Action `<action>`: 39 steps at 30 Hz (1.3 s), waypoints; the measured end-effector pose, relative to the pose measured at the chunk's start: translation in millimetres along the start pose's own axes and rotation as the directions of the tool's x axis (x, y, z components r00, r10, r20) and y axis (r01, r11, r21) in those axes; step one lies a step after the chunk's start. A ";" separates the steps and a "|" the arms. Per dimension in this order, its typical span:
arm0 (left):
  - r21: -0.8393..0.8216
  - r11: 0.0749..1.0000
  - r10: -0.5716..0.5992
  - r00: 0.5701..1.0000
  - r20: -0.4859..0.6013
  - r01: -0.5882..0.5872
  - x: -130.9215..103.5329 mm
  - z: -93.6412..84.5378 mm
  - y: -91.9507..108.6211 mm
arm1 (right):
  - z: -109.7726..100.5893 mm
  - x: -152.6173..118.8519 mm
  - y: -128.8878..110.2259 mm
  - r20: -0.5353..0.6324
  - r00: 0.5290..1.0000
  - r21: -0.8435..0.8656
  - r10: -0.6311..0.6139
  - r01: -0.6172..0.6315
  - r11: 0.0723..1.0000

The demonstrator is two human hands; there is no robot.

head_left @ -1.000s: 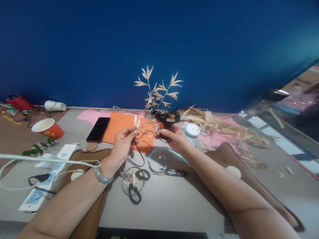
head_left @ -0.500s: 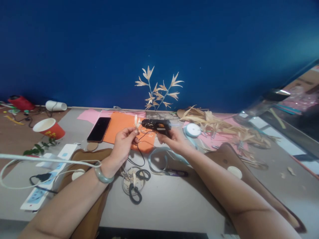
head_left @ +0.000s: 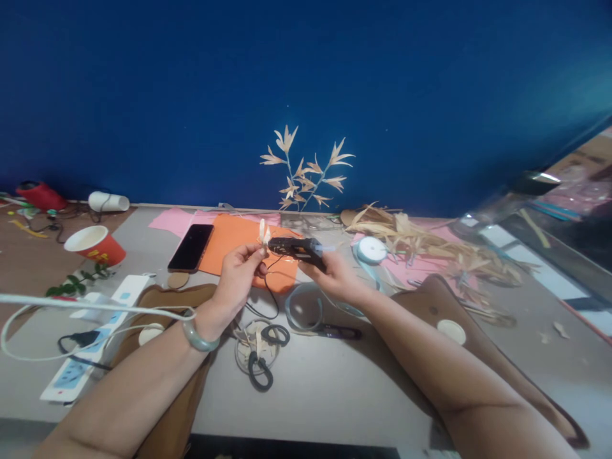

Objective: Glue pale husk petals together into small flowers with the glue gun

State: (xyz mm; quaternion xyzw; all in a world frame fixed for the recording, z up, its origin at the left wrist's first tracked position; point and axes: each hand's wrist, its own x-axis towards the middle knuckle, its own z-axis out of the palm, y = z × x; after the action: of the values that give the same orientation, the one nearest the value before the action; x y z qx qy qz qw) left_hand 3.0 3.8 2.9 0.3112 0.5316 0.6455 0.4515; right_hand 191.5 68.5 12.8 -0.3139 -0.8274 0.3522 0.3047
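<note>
My left hand [head_left: 243, 271] pinches a small pale husk flower [head_left: 264, 232] upright by its base, above the orange sheet [head_left: 222, 245]. Wrapped round the handle of a black glue gun [head_left: 296, 248], my right hand [head_left: 335, 274] holds it with the nozzle pointing left. The nozzle tip is at the lower part of the flower; whether they touch is hard to tell. Behind the hands stands a branch with several husk flowers [head_left: 306, 178], against the blue wall.
A black phone [head_left: 191, 247], red paper cup [head_left: 95, 245] and white power strip [head_left: 95, 338] lie left. Black-handled scissors [head_left: 259, 371] are in front. A ribbon spool [head_left: 371, 250] and dried husks [head_left: 406, 236] lie right. A white cable crosses my left wrist.
The glue gun has tilted and turned, its nozzle lower and closer to the flower's base. My right hand has shifted slightly down and right. My left hand has hardly moved.
</note>
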 end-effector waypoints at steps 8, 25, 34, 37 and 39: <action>0.032 0.999 0.022 1.000 0.015 -0.022 0.2 -1.6 -1.6 | 0.2 -0.8 2.2 0.023 0.999 -0.130 -0.026 0.029 0.991; 0.069 0.996 0.058 0.998 0.014 -0.059 0.1 -2.8 -2.2 | 0.1 -1.3 0.0 0.026 1.000 -0.176 -0.018 0.022 0.984; 0.078 0.993 0.083 0.996 0.008 -0.084 -0.4 -2.0 0.4 | -1.5 -1.1 -1.3 0.041 0.999 -0.148 -0.002 0.008 0.989; 0.089 0.992 0.088 0.996 0.014 -0.089 -0.5 -2.2 -0.3 | -1.2 -1.3 -1.0 0.037 0.999 -0.137 0.007 -0.002 0.991; 0.090 0.991 0.097 0.995 0.021 -0.099 -0.1 -2.6 -1.2 | -1.3 -1.6 -1.4 0.040 0.999 -0.147 0.015 -0.009 0.989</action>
State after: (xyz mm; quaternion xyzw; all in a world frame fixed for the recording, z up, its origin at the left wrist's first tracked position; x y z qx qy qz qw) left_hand 1.1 2.7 1.1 0.3625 0.5408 0.6395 0.4088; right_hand 193.0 67.1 14.2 -0.3331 -0.8553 0.2985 0.2616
